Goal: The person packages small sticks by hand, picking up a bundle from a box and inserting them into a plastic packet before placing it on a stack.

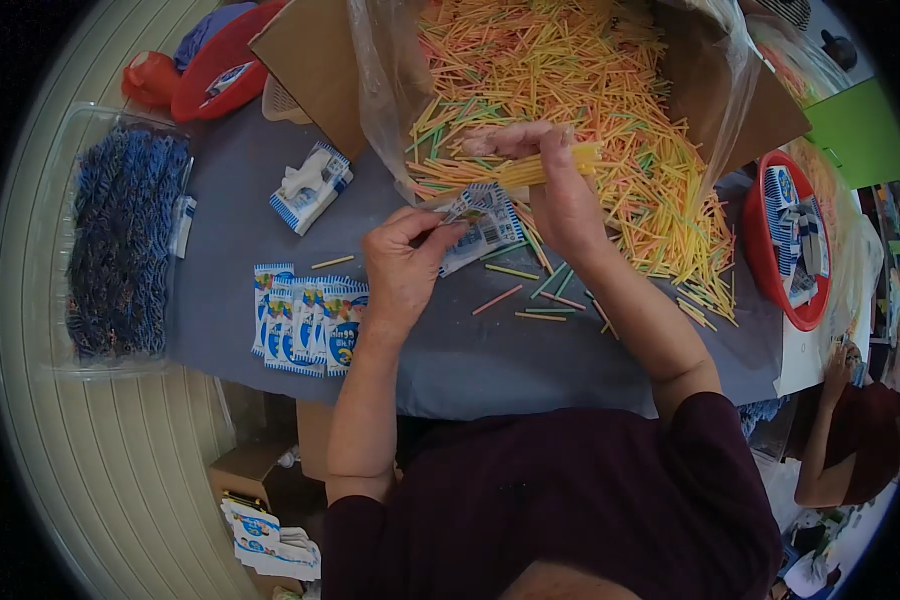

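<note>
Meanwhile, left hand (402, 262) fingers pinching packet (482, 226), right hand (560, 190) gripping sticks (548, 166), filled packets (308, 322) beside.

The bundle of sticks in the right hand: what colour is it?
Yellow, best seen in the head view: bundle in the right hand.

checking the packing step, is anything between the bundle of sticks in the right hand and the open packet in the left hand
Nothing visible stands between them. The right hand holds the yellow stick bundle just above the blue-and-white packet, which the left hand pinches at its edge. Loose sticks lie on the grey table below, out of the path.
</note>
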Demonstrator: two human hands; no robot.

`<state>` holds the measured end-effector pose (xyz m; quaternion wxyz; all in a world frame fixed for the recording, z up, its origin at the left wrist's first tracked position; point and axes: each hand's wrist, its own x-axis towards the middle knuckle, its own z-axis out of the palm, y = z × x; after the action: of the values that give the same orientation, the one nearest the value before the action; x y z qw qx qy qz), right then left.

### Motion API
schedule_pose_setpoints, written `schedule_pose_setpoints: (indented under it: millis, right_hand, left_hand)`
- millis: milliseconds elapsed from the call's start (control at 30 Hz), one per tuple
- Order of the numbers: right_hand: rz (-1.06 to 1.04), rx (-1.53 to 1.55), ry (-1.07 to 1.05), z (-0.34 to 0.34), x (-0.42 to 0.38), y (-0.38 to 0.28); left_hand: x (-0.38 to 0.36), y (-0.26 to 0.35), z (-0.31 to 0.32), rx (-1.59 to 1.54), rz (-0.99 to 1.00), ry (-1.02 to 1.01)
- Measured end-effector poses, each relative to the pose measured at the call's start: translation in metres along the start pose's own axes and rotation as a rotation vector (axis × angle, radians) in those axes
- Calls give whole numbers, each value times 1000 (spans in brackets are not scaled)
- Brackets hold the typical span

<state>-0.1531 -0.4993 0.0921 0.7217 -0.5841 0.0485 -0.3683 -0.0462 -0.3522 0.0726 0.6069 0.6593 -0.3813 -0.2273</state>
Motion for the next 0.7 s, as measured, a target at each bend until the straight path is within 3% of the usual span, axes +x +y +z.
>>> schedule_pose_setpoints:
  millis: [67,133,400,500,567,700]
  right_hand:
    - [-80,-3,-1,1,4,-4]
    - [-340,-510,-147,-4,10,-10]
    - [-408,-499,-73,-6,0,-28]
    - [-397,-333,-37,-9,-2,-37]
    - [-251,113,53,-9,-1,-42]
    - [-203,66,25,-18,0,-33]
  left_hand:
    - [2,10,6,29,59,32]
    - [6,20,15,-35,190,73]
    - [12,15,32,24,337,120]
    - [14,15,36,31,360,99]
    - [15,14,41,29,349,79]
    - [16,20,50,-29,345,55]
